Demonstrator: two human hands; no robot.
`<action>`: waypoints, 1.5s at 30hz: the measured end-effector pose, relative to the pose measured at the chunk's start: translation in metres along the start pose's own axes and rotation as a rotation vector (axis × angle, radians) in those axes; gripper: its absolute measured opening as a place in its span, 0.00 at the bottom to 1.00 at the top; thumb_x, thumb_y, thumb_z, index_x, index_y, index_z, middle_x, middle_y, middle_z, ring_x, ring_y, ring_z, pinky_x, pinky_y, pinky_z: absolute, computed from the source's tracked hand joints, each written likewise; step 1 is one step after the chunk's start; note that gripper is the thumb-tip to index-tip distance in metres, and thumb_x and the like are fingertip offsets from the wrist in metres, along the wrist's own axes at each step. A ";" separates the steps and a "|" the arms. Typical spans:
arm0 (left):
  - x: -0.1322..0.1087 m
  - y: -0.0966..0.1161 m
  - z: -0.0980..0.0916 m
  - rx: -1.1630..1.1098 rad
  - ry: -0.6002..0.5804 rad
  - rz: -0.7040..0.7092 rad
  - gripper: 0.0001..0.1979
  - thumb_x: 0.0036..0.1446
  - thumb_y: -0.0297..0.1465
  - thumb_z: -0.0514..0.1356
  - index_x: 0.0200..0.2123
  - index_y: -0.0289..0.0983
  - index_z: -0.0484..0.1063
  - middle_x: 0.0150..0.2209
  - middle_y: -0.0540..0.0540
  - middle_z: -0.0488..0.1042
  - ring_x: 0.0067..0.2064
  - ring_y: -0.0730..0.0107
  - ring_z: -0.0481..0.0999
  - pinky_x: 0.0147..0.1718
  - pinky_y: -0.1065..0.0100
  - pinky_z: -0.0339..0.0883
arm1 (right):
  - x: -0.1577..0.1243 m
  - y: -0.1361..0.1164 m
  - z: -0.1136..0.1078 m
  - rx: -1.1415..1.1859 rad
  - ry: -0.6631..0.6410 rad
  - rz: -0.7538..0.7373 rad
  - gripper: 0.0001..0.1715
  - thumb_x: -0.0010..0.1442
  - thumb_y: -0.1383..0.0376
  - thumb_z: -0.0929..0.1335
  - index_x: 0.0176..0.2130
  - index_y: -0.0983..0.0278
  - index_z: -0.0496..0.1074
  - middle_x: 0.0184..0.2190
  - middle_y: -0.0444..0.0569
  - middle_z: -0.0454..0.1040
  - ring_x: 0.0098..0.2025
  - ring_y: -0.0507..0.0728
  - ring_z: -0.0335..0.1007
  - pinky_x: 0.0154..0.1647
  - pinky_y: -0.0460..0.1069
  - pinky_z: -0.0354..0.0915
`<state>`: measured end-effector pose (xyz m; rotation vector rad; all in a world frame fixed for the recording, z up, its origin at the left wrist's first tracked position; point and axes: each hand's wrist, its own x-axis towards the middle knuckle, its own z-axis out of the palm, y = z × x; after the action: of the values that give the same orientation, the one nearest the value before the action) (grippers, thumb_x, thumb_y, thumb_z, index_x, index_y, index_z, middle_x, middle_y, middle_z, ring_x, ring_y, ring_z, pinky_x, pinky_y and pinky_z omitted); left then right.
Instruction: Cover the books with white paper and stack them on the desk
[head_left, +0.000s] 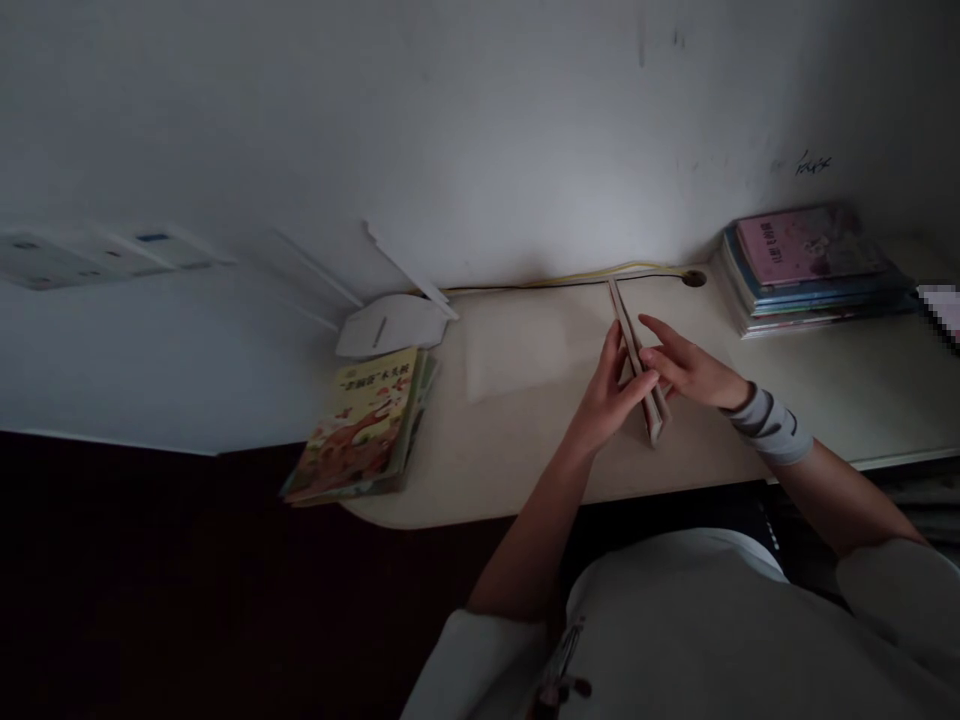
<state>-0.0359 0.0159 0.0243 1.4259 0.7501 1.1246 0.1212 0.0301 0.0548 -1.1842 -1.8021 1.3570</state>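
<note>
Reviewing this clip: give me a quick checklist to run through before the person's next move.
1. Left hand holds the pale folded strip: ok, its fingers wrap the strip.
2. Right hand touches the strip: cannot tell, its fingers reach the strip but contact is unclear.
3. Strip's far end apart from the yellow cable: cannot tell, they nearly meet.
4. Stack of books apart from the hands: ok.
5. Picture book apart from the hands: ok.

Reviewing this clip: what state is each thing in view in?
Narrow cream strip: held tilted in left hand.
Right hand: open, fingers beside strip.
Book stack: closed, lying flat.
Yellow picture book: closed, lying flat.
Yellow cable: running into desk grommet.
</note>
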 end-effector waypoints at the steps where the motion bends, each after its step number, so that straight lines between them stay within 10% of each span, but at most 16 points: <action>1: -0.002 0.001 -0.002 -0.018 0.005 -0.002 0.40 0.54 0.40 0.60 0.66 0.47 0.44 0.70 0.45 0.41 0.68 0.54 0.45 0.62 0.55 0.53 | -0.001 0.002 -0.001 0.013 0.014 0.007 0.40 0.63 0.53 0.61 0.67 0.65 0.44 0.40 0.51 0.75 0.29 0.51 0.72 0.22 0.45 0.70; 7: -0.024 0.001 -0.039 -0.164 0.228 -0.184 0.37 0.48 0.32 0.60 0.62 0.43 0.57 0.60 0.44 0.65 0.59 0.50 0.66 0.52 0.54 0.66 | -0.011 0.039 -0.018 0.145 0.275 0.103 0.22 0.57 0.54 0.64 0.45 0.65 0.71 0.24 0.44 0.70 0.23 0.51 0.64 0.22 0.46 0.63; 11: -0.041 -0.018 -0.068 -0.137 0.438 -0.288 0.29 0.44 0.29 0.61 0.53 0.36 0.69 0.48 0.43 0.76 0.50 0.55 0.74 0.49 0.58 0.69 | -0.023 0.069 -0.039 0.109 0.277 0.167 0.18 0.54 0.51 0.64 0.27 0.63 0.67 0.19 0.42 0.65 0.21 0.50 0.59 0.22 0.46 0.57; 17: -0.051 -0.039 -0.082 0.440 0.585 -0.255 0.32 0.50 0.32 0.60 0.60 0.39 0.60 0.64 0.38 0.58 0.62 0.53 0.61 0.57 0.50 0.60 | -0.028 0.092 -0.053 -0.346 0.321 0.220 0.19 0.53 0.56 0.63 0.18 0.64 0.63 0.15 0.40 0.59 0.21 0.49 0.55 0.23 0.47 0.48; 21: -0.035 -0.032 -0.047 0.998 0.233 -0.028 0.34 0.57 0.42 0.57 0.64 0.39 0.53 0.69 0.36 0.43 0.69 0.46 0.37 0.62 0.42 0.42 | -0.025 0.098 -0.049 -0.640 0.336 0.197 0.17 0.57 0.58 0.62 0.25 0.65 0.72 0.21 0.45 0.70 0.24 0.52 0.63 0.27 0.47 0.54; 24: -0.020 -0.030 -0.003 1.094 -0.230 -0.019 0.42 0.53 0.51 0.58 0.66 0.41 0.49 0.69 0.34 0.37 0.68 0.33 0.33 0.57 0.32 0.45 | -0.026 0.099 -0.044 -0.749 0.365 0.141 0.17 0.60 0.60 0.61 0.36 0.65 0.76 0.28 0.49 0.77 0.29 0.55 0.70 0.32 0.47 0.60; 27: -0.014 -0.033 0.027 1.137 -0.447 -0.017 0.42 0.52 0.49 0.60 0.66 0.43 0.49 0.69 0.35 0.34 0.67 0.31 0.32 0.54 0.29 0.46 | -0.029 0.101 -0.043 -0.790 0.371 0.060 0.20 0.63 0.62 0.58 0.45 0.64 0.75 0.37 0.53 0.78 0.37 0.57 0.73 0.40 0.49 0.64; 34: -0.028 -0.048 0.023 1.038 -0.241 -0.014 0.35 0.54 0.17 0.50 0.63 0.46 0.56 0.70 0.44 0.33 0.69 0.44 0.33 0.61 0.39 0.43 | -0.047 0.112 -0.027 -0.906 0.327 -0.056 0.25 0.62 0.65 0.59 0.57 0.71 0.65 0.55 0.63 0.68 0.56 0.62 0.65 0.56 0.56 0.62; 39: -0.035 -0.052 0.024 0.952 -0.075 0.049 0.40 0.52 0.14 0.47 0.65 0.49 0.51 0.70 0.51 0.23 0.69 0.49 0.31 0.63 0.43 0.45 | -0.057 0.123 0.000 -1.073 0.367 0.012 0.35 0.60 0.58 0.64 0.61 0.75 0.58 0.62 0.69 0.59 0.64 0.68 0.54 0.62 0.62 0.52; 45: -0.030 -0.049 0.038 1.118 -0.119 -0.054 0.37 0.53 0.14 0.48 0.62 0.49 0.58 0.70 0.45 0.35 0.68 0.39 0.33 0.58 0.36 0.50 | -0.060 0.129 -0.002 -1.127 0.311 0.016 0.30 0.61 0.68 0.59 0.61 0.77 0.59 0.63 0.66 0.57 0.65 0.65 0.52 0.64 0.59 0.53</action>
<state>-0.0037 -0.0167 -0.0278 2.3276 1.4270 0.5260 0.1885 -0.0121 -0.0630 -1.7886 -2.3277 0.0055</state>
